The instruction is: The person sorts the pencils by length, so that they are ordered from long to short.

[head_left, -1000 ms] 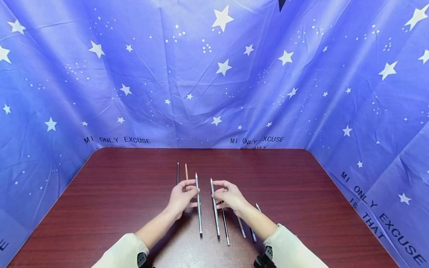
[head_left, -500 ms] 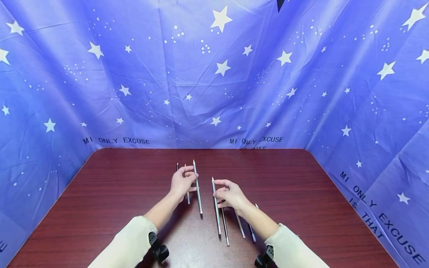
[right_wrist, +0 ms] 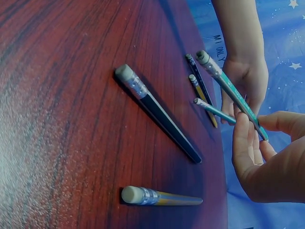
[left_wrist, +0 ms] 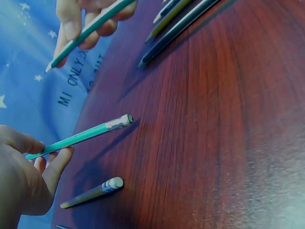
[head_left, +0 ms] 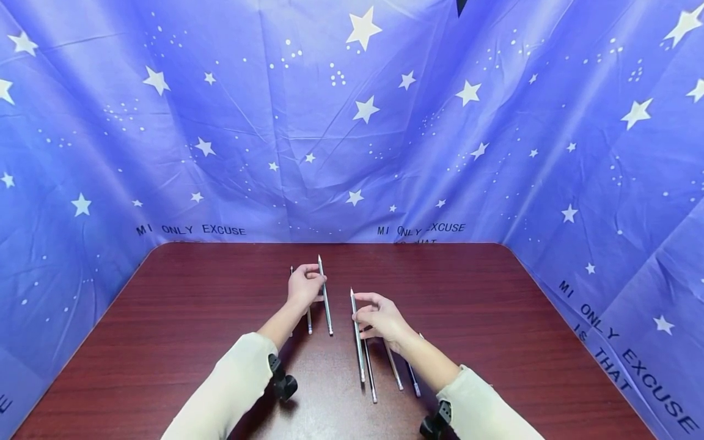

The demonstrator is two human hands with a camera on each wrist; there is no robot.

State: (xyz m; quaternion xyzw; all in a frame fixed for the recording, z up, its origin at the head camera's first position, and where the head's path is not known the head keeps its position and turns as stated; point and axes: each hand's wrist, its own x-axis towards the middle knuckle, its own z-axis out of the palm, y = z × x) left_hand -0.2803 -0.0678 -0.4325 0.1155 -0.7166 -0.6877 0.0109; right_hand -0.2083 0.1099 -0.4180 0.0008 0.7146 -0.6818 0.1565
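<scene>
My left hand [head_left: 305,287] pinches a green pencil [head_left: 328,311] between thumb and fingers, its sharpened tip pointing to the far side. In the left wrist view this pencil [left_wrist: 90,134] hangs above the table, its eraser end casting a shadow. Nearer me and to the right, my right hand [head_left: 385,319] pinches a second green pencil [head_left: 359,357] the same way. The right wrist view shows that pencil [right_wrist: 233,95] raised too, with its eraser end up. A yellow pencil [right_wrist: 204,98] and a black pencil [right_wrist: 198,70] lie beneath the left hand, partly hidden in the head view.
Under and beside the right hand lie a black pencil [head_left: 371,376], a yellowish pencil [head_left: 395,370] and a dark blue pencil [head_left: 414,380] on the reddish-brown table [head_left: 165,342]. A blue star-patterned curtain [head_left: 308,122] hangs around the table's far side and flanks.
My left hand has carried its green pencil farther away across the table, over the left pair of pencils. The right hand and its pencil have shifted only slightly rightward.
</scene>
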